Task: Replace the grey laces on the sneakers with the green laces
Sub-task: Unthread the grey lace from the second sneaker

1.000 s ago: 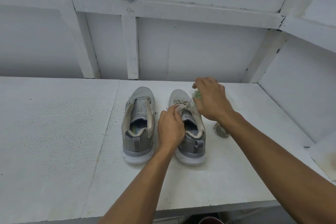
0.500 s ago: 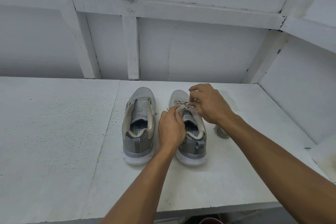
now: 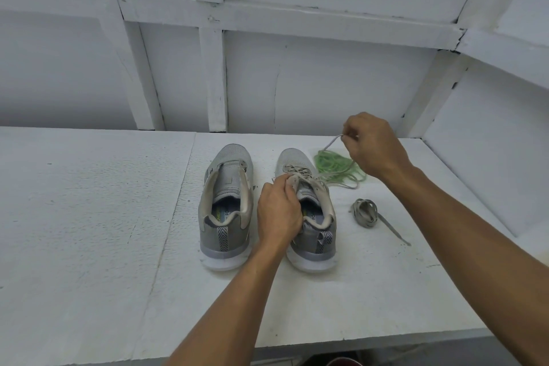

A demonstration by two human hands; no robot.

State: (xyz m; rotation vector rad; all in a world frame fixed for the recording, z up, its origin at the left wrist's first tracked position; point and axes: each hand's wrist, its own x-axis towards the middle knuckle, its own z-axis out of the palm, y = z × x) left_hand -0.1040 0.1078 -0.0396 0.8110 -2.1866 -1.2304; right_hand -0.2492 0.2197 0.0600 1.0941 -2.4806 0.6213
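Note:
Two grey sneakers stand side by side on the white table [image 3: 89, 217], toes pointing away from me. The left sneaker [image 3: 227, 205] has no lace in it. The right sneaker [image 3: 312, 211] still carries a grey lace [image 3: 329, 147] through its lower eyelets. My left hand [image 3: 277, 211] grips the right sneaker's tongue and collar. My right hand [image 3: 371, 148] is raised to the right of the shoe and pinches a drawn-out length of that grey lace. A heap of green laces [image 3: 335, 165] lies under my right hand, beside the shoe's toe.
A bundled grey lace [image 3: 367, 212] lies on the table right of the right sneaker, one end trailing toward the near right. White framed walls close the back and right side. The table's front edge runs near the bottom of the view.
My right hand has moved up and to the right from the eyelets, drawing the grey lace out. The green laces, hidden before, now show. My left hand stays on the shoe.

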